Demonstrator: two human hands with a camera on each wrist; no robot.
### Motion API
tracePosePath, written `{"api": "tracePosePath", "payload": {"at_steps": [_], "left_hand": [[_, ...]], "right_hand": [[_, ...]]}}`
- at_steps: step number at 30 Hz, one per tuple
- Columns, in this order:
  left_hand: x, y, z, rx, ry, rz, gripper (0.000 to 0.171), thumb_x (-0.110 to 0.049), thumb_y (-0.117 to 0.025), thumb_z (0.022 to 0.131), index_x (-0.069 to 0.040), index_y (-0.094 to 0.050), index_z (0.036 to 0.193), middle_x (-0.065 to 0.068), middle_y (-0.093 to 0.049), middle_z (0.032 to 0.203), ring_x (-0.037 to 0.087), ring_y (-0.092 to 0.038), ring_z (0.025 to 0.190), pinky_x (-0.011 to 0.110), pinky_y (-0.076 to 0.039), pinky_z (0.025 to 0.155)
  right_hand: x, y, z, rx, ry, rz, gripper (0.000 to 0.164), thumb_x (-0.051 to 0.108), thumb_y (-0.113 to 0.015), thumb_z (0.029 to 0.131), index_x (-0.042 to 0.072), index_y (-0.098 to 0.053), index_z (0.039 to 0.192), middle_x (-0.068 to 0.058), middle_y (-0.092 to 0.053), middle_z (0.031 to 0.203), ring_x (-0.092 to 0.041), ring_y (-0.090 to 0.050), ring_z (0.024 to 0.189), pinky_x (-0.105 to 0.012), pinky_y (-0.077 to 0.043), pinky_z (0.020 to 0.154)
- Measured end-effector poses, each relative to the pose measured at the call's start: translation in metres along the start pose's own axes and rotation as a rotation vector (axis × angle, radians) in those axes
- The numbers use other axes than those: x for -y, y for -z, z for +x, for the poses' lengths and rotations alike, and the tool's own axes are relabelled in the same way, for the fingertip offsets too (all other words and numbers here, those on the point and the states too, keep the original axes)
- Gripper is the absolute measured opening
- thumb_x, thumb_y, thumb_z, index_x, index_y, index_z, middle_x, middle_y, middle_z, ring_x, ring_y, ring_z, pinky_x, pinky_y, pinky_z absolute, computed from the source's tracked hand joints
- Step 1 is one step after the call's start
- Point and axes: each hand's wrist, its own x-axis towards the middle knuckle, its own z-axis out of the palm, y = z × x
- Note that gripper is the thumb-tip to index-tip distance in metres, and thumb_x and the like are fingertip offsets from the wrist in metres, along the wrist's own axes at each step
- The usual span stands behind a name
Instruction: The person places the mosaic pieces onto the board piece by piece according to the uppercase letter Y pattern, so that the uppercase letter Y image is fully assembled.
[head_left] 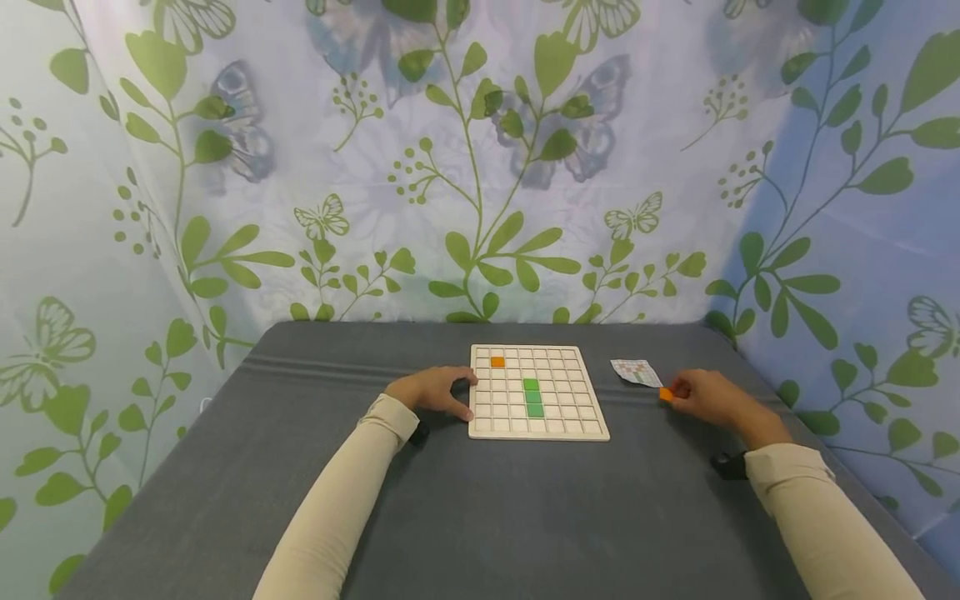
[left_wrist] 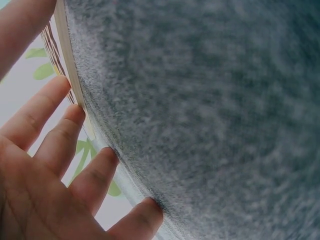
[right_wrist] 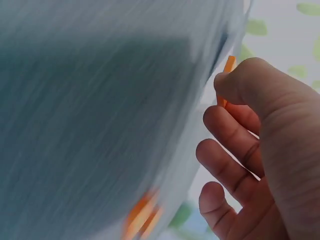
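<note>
A square wooden grid board (head_left: 540,435) lies flat on the dark table. One orange tile (head_left: 497,362) sits in its upper left part, and a short column of green tiles (head_left: 533,397) stands near its middle. My left hand (head_left: 438,390) touches the board's left edge, fingers extended and spread; the left wrist view shows fingertips (left_wrist: 75,112) along that edge. To the right of the board, my right hand (head_left: 708,400) pinches an orange tile (right_wrist: 229,65) between thumb and fingers, low over the table. A blurred orange object (right_wrist: 142,217) appears lower down in the right wrist view.
A small printed paper (head_left: 636,372) with a coloured grid lies between the board and my right hand, one edge slightly lifted. The grey cloth-covered table (head_left: 480,517) ends at a curtain (head_left: 480,183) with leaves and butterflies, behind and at both sides.
</note>
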Motion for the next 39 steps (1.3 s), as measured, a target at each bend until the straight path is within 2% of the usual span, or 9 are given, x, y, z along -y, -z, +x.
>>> {"api": "tracePosePath", "payload": {"at_steps": [5, 9, 12, 14, 20, 28, 34, 36, 39], "left_hand": [[0.000, -0.001, 0.002, -0.009, 0.004, 0.001, 0.073, -0.043, -0.083, 0.085, -0.021, -0.052, 0.146, 0.009, -0.041, 0.157, 0.030, -0.037, 0.144, 0.050, -0.035, 0.112], [-0.002, -0.005, 0.003, -0.009, -0.006, -0.013, 0.071, -0.042, -0.084, 0.085, -0.021, -0.053, 0.146, 0.010, -0.040, 0.157, 0.031, -0.036, 0.144, 0.050, -0.034, 0.113], [-0.005, -0.010, 0.005, -0.003, -0.011, -0.022, 0.071, -0.041, -0.084, 0.085, -0.021, -0.053, 0.145, 0.008, -0.040, 0.157, 0.031, -0.035, 0.145, 0.050, -0.033, 0.113], [-0.007, -0.013, 0.007, 0.002, -0.016, -0.021, 0.071, -0.042, -0.083, 0.085, -0.021, -0.053, 0.145, 0.007, -0.040, 0.157, 0.030, -0.035, 0.145, 0.049, -0.033, 0.114], [-0.014, -0.021, 0.012, 0.018, -0.026, 0.006, 0.071, -0.044, -0.083, 0.085, -0.021, -0.054, 0.145, 0.003, -0.041, 0.157, 0.028, -0.036, 0.144, 0.047, -0.033, 0.114], [-0.020, -0.013, 0.015, 0.018, -0.008, 0.034, 0.069, -0.041, -0.082, 0.086, -0.022, -0.053, 0.146, 0.005, -0.042, 0.156, 0.027, -0.037, 0.144, 0.047, -0.034, 0.114], [-0.016, -0.012, 0.013, 0.019, -0.002, 0.026, 0.070, -0.043, -0.084, 0.084, -0.022, -0.054, 0.144, 0.007, -0.043, 0.155, 0.028, -0.038, 0.143, 0.047, -0.035, 0.113], [-0.014, -0.013, 0.011, 0.015, -0.002, 0.008, 0.071, -0.043, -0.084, 0.084, -0.022, -0.054, 0.144, 0.007, -0.043, 0.155, 0.029, -0.038, 0.143, 0.048, -0.035, 0.113], [-0.009, -0.012, 0.007, 0.012, 0.002, -0.006, 0.071, -0.043, -0.084, 0.084, -0.021, -0.054, 0.145, 0.006, -0.041, 0.157, 0.029, -0.036, 0.144, 0.049, -0.034, 0.113]], "right_hand": [[0.056, -0.014, 0.054, 0.016, 0.081, 0.040, 0.020, 0.009, -0.072, 0.093, -0.002, -0.068, 0.108, -0.011, -0.069, 0.097, -0.030, -0.066, 0.088, -0.048, -0.055, 0.076], [0.104, -0.035, 0.099, 0.068, 0.132, 0.066, 0.020, 0.011, -0.071, 0.095, 0.001, -0.068, 0.112, -0.009, -0.069, 0.102, -0.028, -0.065, 0.094, -0.046, -0.055, 0.081], [0.131, -0.051, 0.124, 0.108, 0.155, 0.072, 0.019, 0.014, -0.072, 0.096, 0.003, -0.069, 0.111, -0.007, -0.068, 0.100, -0.024, -0.064, 0.092, -0.043, -0.055, 0.081], [0.142, -0.058, 0.133, 0.142, 0.132, 0.073, 0.020, 0.015, -0.072, 0.096, 0.003, -0.070, 0.112, -0.006, -0.067, 0.099, -0.023, -0.064, 0.091, -0.041, -0.054, 0.080], [0.148, -0.070, 0.143, 0.189, 0.043, 0.058, 0.019, 0.010, -0.073, 0.094, 0.003, -0.071, 0.111, -0.004, -0.066, 0.098, -0.020, -0.063, 0.088, -0.039, -0.054, 0.080], [0.149, -0.063, 0.143, 0.189, -0.010, 0.057, 0.015, 0.012, -0.073, 0.094, 0.006, -0.074, 0.108, -0.004, -0.068, 0.100, -0.022, -0.064, 0.089, -0.040, -0.055, 0.081], [0.166, -0.066, 0.144, 0.189, -0.015, -0.080, 0.014, 0.014, -0.072, 0.096, 0.008, -0.079, 0.106, -0.006, -0.073, 0.102, -0.025, -0.067, 0.091, -0.041, -0.056, 0.081], [0.172, -0.067, 0.144, 0.202, -0.031, -0.127, 0.020, 0.019, -0.071, 0.097, 0.008, -0.077, 0.113, -0.007, -0.073, 0.109, -0.027, -0.068, 0.098, -0.042, -0.056, 0.084], [0.175, -0.062, 0.140, 0.235, -0.026, -0.158, 0.037, 0.027, -0.067, 0.101, 0.006, -0.068, 0.132, -0.011, -0.068, 0.125, -0.031, -0.064, 0.111, -0.046, -0.053, 0.092]]}}
